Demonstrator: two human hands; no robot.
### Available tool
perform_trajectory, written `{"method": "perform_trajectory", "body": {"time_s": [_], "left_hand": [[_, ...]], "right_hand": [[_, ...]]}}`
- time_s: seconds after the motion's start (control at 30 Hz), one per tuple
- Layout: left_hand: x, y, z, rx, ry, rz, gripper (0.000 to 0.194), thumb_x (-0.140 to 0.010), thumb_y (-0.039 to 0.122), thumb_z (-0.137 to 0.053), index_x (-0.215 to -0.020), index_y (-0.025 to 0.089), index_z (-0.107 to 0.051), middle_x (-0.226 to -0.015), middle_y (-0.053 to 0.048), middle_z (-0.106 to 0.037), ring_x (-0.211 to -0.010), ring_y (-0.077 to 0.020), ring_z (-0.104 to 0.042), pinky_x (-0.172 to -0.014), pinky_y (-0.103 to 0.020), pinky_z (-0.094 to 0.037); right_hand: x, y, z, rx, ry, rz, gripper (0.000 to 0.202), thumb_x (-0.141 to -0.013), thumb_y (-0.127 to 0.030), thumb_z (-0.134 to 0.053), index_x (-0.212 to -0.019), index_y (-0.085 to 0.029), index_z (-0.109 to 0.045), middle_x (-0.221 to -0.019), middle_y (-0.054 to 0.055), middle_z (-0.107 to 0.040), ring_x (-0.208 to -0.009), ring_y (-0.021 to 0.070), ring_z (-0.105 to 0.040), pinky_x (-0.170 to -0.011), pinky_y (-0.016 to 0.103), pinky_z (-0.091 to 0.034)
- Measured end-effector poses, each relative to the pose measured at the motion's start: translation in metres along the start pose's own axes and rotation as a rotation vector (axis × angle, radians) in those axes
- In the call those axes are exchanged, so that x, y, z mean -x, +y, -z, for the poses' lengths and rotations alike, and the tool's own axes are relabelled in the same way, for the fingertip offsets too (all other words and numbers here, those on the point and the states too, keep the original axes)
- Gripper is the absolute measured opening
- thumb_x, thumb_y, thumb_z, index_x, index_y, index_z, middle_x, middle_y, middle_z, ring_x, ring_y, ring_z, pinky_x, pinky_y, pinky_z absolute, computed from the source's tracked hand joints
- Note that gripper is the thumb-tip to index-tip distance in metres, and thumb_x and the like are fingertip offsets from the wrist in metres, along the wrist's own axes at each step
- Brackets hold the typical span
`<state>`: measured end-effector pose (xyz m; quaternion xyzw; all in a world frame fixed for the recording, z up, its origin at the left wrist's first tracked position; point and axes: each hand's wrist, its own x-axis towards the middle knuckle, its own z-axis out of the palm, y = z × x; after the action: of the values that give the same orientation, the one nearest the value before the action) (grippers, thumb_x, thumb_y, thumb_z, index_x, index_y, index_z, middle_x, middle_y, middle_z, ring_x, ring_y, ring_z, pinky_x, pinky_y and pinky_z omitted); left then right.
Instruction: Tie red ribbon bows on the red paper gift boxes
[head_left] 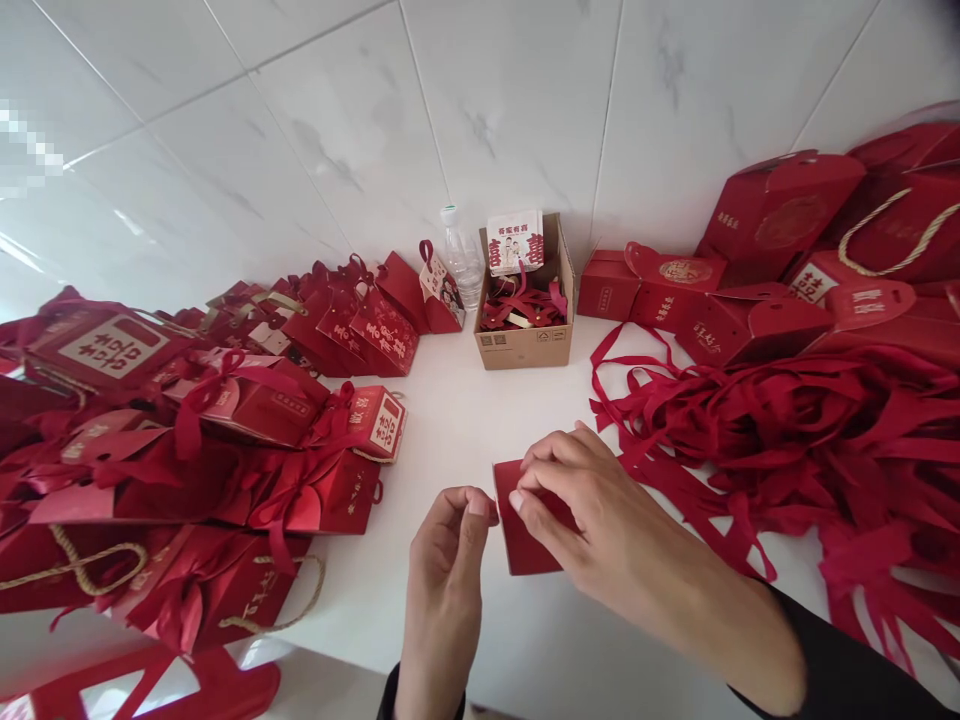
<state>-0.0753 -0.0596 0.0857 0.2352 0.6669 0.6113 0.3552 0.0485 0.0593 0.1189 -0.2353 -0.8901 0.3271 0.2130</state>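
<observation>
A small red gift box (529,540) is at the middle of the white table, its plain red face turned up. My right hand (592,500) lies over it from the right, with curled fingers and thumb against the box near its left edge; the hand covers much of it. Just left of the box is my left hand (446,560), thumb and forefinger pinched together. A tiny red bit shows at those fingertips, close to the box's edge, too small to name. A heap of loose red ribbons (795,440) lies to the right of my right hand.
Ribbon-tied red gift boxes (247,400) are piled on the left. More red boxes (780,215) stand at the back right. A cardboard box (525,350) with ribbons and a printed card, and a clear bottle (463,255), stand by the tiled wall. A red stool (232,685) is lower left.
</observation>
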Motion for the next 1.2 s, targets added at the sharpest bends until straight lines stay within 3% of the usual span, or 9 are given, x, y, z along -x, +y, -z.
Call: {"method": "perform_trajectory", "body": {"time_s": [0.2, 0.43, 0.53, 0.63, 0.73, 0.87, 0.97, 1.1, 1.2], "left_hand": [[0.002, -0.001, 0.001, -0.020, 0.002, -0.054, 0.037, -0.096, 0.053, -0.071, -0.118, 0.024, -0.071, -0.110, -0.006, -0.073, -0.097, -0.0188, -0.066, -0.091, -0.027, -0.054], [0.001, 0.004, -0.001, -0.002, -0.036, -0.066, 0.032, -0.097, 0.052, -0.071, -0.093, 0.021, -0.068, -0.087, -0.001, -0.070, -0.082, -0.0144, -0.064, -0.076, -0.021, -0.052], [0.000, -0.001, -0.001, 0.108, -0.016, -0.033, 0.032, -0.097, 0.053, -0.071, -0.094, 0.022, -0.067, -0.089, 0.000, -0.068, -0.087, -0.0145, -0.065, -0.082, -0.022, -0.054], [-0.004, -0.009, 0.000, 0.262, 0.067, 0.024, 0.035, -0.091, 0.055, -0.078, -0.092, 0.022, -0.067, -0.090, 0.000, -0.068, -0.090, -0.0159, -0.069, -0.089, -0.028, -0.059], [-0.012, -0.018, 0.010, 0.308, 0.173, 0.065, 0.043, -0.080, 0.056, -0.086, -0.086, 0.019, -0.066, -0.087, -0.001, -0.070, -0.085, -0.0178, -0.072, -0.081, -0.031, -0.063], [-0.023, -0.036, 0.037, 0.251, 0.331, 0.076, 0.051, -0.068, 0.058, -0.092, -0.082, 0.018, -0.064, -0.077, -0.001, -0.073, -0.070, -0.0188, -0.074, -0.066, -0.031, -0.065], [-0.025, -0.049, 0.059, 0.194, 0.460, 0.098, 0.050, -0.064, 0.053, -0.093, -0.081, 0.019, -0.062, -0.065, 0.001, -0.071, -0.056, -0.0186, -0.070, -0.055, -0.032, -0.064], [-0.021, -0.060, 0.077, 0.159, 0.603, 0.094, 0.035, -0.073, 0.043, -0.086, -0.080, 0.020, -0.060, -0.063, 0.002, -0.072, -0.049, -0.0185, -0.067, -0.049, -0.032, -0.062], [-0.018, -0.063, 0.089, 0.181, 0.725, 0.018, 0.031, -0.078, 0.042, -0.079, -0.079, 0.024, -0.055, -0.059, 0.006, -0.068, -0.052, -0.0177, -0.068, -0.055, -0.032, -0.063]], "right_hand": [[-0.001, 0.002, -0.001, -0.012, 0.013, -0.045, 0.022, -0.104, -0.015, -0.052, -0.093, -0.016, -0.072, -0.098, 0.009, -0.065, -0.099, 0.0270, -0.059, -0.091, 0.050, -0.055], [0.001, 0.000, -0.002, -0.010, 0.035, -0.053, 0.021, -0.104, -0.019, -0.053, -0.090, -0.020, -0.068, -0.099, 0.007, -0.065, -0.099, 0.0253, -0.062, -0.089, 0.046, -0.056], [0.007, 0.004, -0.005, 0.022, 0.085, -0.017, 0.015, -0.106, -0.025, -0.051, -0.103, -0.022, -0.065, -0.118, 0.010, -0.065, -0.116, 0.0288, -0.058, -0.099, 0.050, -0.052], [0.016, 0.015, -0.009, 0.162, 0.255, 0.031, 0.020, -0.107, -0.026, -0.049, -0.125, -0.022, -0.058, -0.135, 0.014, -0.058, -0.130, 0.0320, -0.050, -0.110, 0.057, -0.044], [0.026, 0.030, -0.012, 0.261, 0.404, 0.029, 0.024, -0.109, -0.023, -0.045, -0.129, -0.021, -0.057, -0.133, 0.014, -0.057, -0.131, 0.0314, -0.049, -0.115, 0.059, -0.038], [0.034, 0.044, -0.011, 0.230, 0.433, -0.037, 0.027, -0.110, -0.021, -0.039, -0.131, -0.023, -0.057, -0.132, 0.012, -0.058, -0.130, 0.0292, -0.050, -0.113, 0.055, -0.040], [0.041, 0.046, -0.008, 0.206, 0.426, -0.076, 0.027, -0.112, -0.028, -0.042, -0.136, -0.026, -0.053, -0.135, 0.010, -0.058, -0.129, 0.0265, -0.052, -0.114, 0.051, -0.041], [0.060, 0.047, -0.005, 0.077, 0.586, -0.207, 0.032, -0.110, -0.043, -0.048, -0.139, -0.030, -0.052, -0.136, 0.009, -0.061, -0.129, 0.0245, -0.058, -0.105, 0.041, -0.053], [0.077, 0.056, -0.007, 0.063, 0.655, -0.334, 0.023, -0.111, -0.044, -0.046, -0.123, -0.028, -0.058, -0.114, 0.008, -0.071, -0.105, 0.0220, -0.071, -0.084, 0.034, -0.062]]}}
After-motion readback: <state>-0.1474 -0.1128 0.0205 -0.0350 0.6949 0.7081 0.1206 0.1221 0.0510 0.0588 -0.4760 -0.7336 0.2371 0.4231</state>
